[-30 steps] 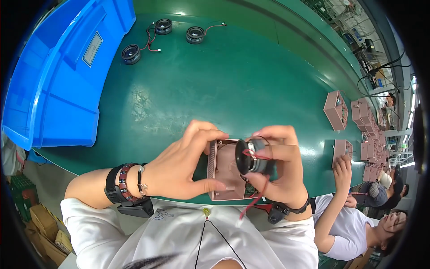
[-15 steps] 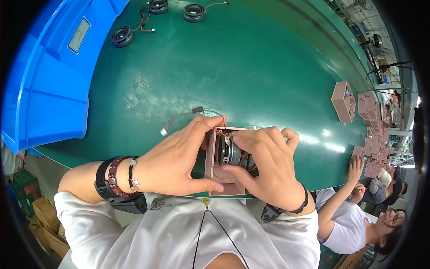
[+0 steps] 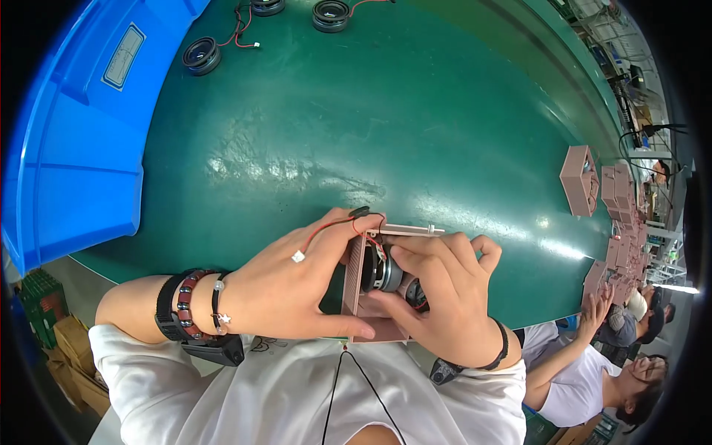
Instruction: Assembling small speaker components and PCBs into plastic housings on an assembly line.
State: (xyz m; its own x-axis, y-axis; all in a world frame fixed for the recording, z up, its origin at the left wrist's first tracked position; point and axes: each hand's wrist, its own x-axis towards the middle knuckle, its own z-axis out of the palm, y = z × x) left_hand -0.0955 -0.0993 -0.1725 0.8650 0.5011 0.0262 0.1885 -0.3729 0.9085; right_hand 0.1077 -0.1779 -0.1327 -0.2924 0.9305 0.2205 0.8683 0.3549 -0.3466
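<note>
A pinkish-brown, open box-shaped housing (image 3: 382, 331) stands at the table's near edge. My left hand (image 3: 289, 280) grips its left wall, fingers behind the far corner and thumb on the near side. Inside, a round black-and-silver speaker (image 3: 387, 271) stands on edge against the ribbed left wall. My right hand (image 3: 451, 285) pinches this speaker between thumb and fingers. Thin red and black wires with a white plug (image 3: 298, 256) run from the housing across the back of my left hand. A dark round part (image 3: 417, 294) shows inside, mostly hidden by my right hand.
Several loose speakers (image 3: 201, 56) with wires lie at the far left, beside a large blue bin (image 3: 81, 163). Another pinkish housing (image 3: 579, 180) stands at the right, near a stack of similar housings (image 3: 627, 245). A co-worker's hand (image 3: 595, 311) touches that stack.
The whole view has shifted slightly, so the table things sit lower or sideways. The white plug has swung from beside my left hand onto its back. Both hands keep their hold.
</note>
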